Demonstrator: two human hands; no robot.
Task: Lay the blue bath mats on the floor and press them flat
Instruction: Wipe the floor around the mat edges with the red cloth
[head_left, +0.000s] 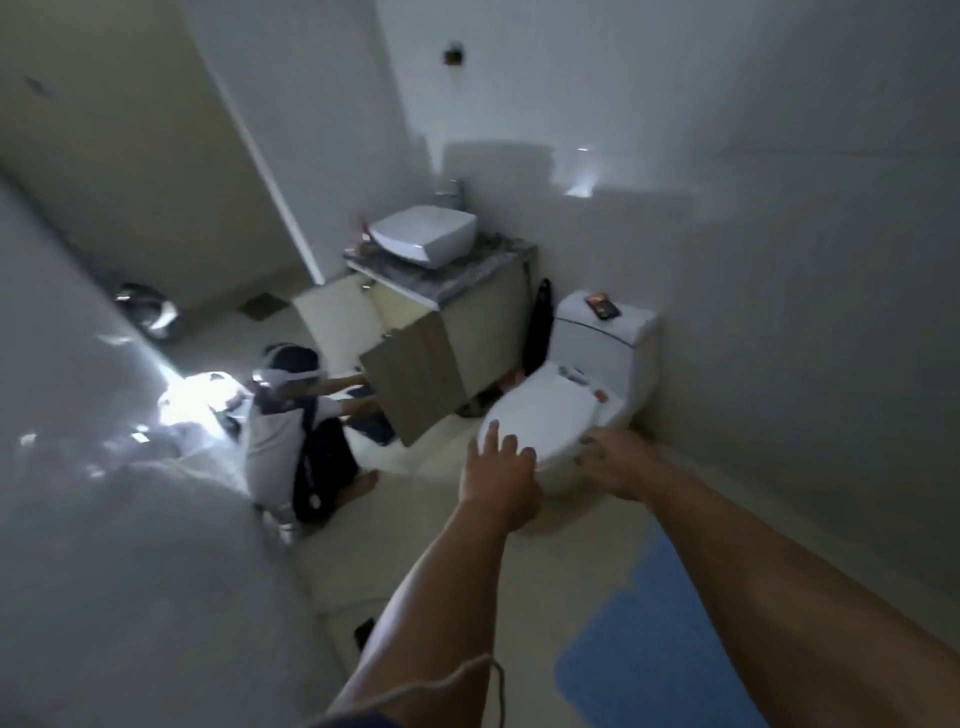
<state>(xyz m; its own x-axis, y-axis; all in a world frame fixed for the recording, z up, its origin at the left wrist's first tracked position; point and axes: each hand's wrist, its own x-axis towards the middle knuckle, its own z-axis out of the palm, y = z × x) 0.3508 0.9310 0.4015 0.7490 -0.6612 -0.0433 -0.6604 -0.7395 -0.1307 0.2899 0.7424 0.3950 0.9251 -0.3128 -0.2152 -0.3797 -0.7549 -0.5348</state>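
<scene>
Near the middle of the frame, both hands reach forward with fingers spread and straight, holding nothing. The left hand (498, 467) hovers at the front rim of the closed toilet lid (545, 415); whether it touches I cannot tell. The right hand (618, 467) is just beside it at the lid's right front edge, fingers relaxed. Probably they steady the body or gauge where the bowl ends.

One blue bath mat (649, 649) lies on the floor at lower right, partly hidden under the right forearm, its far end near the toilet base. It looks mostly flat, though blur hides any wrinkles. No second mat can be made out.

Room is tight: the right wall runs close along the mat, and the toilet (608, 338) blocks its far end. Left of centre, another person (280, 415) crouches at the vanity cabinet (415, 384), whose open door swings toward the toilet. Bare floor lies between that person and the mat, the likeliest spot for another mat.
</scene>
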